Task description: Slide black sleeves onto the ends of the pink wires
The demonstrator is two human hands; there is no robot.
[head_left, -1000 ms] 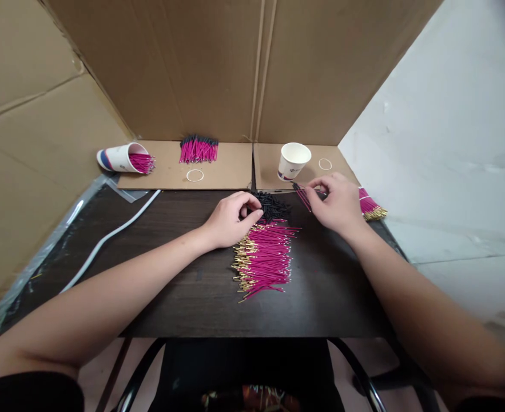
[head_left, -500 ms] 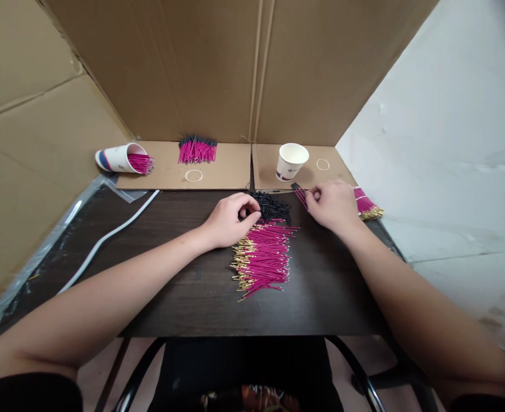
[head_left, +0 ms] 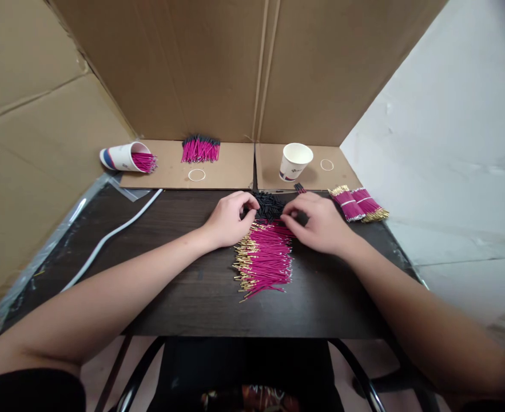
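A heap of small black sleeves (head_left: pixel 268 206) lies between my two hands. My left hand (head_left: pixel 231 220) rests at its left side, thumb and index finger pinched together; whatever is between them is too small to make out. My right hand (head_left: pixel 318 223) is at the heap's right side with thumb and fingertip close together, and I cannot make out what they hold. Just below, pink wires (head_left: pixel 269 254) with gold ends to the left and silvery tips to the right form a stack. Behind my right hand a few black-tipped wires (head_left: pixel 299 187) show, partly hidden.
Two banded wire bundles (head_left: pixel 350 205) lie at the right. A white paper cup (head_left: pixel 295 163) stands on cardboard beside a rubber band (head_left: pixel 326 165). Further left are black-capped pink wires (head_left: pixel 201 150), another band (head_left: pixel 197 175), a tipped cup (head_left: pixel 121 157) of wires and a white cable (head_left: pixel 115 237).
My right hand has moved left from the black-tipped wires to the black sleeves, leaving those wires on the table and uncovering a second banded bundle. My left hand stays in place.
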